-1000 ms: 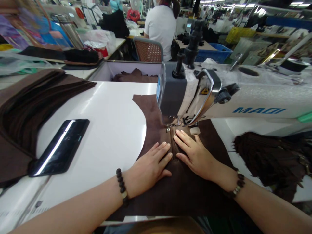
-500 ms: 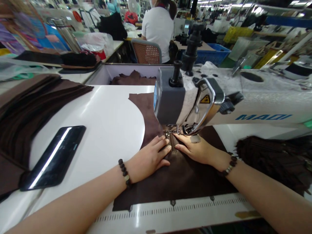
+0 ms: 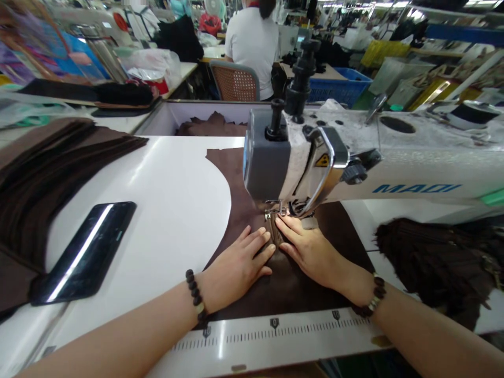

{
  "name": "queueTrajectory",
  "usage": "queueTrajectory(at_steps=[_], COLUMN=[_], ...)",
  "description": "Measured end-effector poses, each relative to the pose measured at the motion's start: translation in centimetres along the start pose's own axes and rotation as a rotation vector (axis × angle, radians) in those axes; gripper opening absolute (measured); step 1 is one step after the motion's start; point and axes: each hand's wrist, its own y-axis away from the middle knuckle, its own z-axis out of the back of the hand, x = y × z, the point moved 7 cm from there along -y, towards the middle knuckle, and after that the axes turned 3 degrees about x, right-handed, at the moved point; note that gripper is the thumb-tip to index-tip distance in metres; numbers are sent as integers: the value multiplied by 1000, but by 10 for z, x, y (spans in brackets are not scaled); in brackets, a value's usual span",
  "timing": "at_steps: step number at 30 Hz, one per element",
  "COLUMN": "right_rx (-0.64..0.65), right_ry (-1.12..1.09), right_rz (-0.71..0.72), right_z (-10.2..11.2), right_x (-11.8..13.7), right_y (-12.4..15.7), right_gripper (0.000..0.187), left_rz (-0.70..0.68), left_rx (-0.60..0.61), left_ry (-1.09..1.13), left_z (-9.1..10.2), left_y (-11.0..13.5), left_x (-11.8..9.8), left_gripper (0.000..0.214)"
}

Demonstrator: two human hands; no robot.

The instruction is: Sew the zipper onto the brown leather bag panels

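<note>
A dark brown fabric panel point(image 3: 291, 283) lies under the head of the sewing machine point(image 3: 268, 163). A brown zipper point(image 3: 274, 231) runs along the panel toward the presser foot point(image 3: 271, 214). My left hand point(image 3: 238, 260) rests on the fabric left of the zipper, fingers stretched out and fingertips near its edge. On the other side, my right hand point(image 3: 311, 247) lies flat with its fingertips on or beside the zipper, close to the presser foot. The needle itself cannot be made out.
A black phone point(image 3: 84, 252) lies on the white table point(image 3: 177, 194) at left, near a stack of brown cut pieces point(image 3: 47, 173). Bunched dark brown pieces point(image 3: 429, 262) sit at right. A ruler strip point(image 3: 252, 336) follows the front edge. A person point(image 3: 252, 47) sits beyond.
The fabric panel has moved away from the front edge, toward the machine. My left hand has slid slightly back and left; the right hand's fingers now lie closer to the zipper.
</note>
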Motion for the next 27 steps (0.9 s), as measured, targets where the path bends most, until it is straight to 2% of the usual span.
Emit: queueTrajectory(at_steps=[5,11,16,22,27], right_rx=[-23,-56,-19,-14,-13], right_ry=[-9,22,102,149,111], right_rz=[-7,27,-11,-15,-7], right_z=[2,3,11,27,29], right_x=[-5,-11,-10,-1,-1], right_y=[-6,-17,-26,-29,-30], right_gripper=[43,32,23,29,31], left_rz=[8,14,17,28,45], left_rx=[7,-4,5,30,43], left_ry=[23,31,34,53,44], left_z=[0,0,2,5,4], left_y=[-5,-13,-18,-22,-23], left_x=[9,22,31,36,38], left_gripper=[35,33,33,32,33])
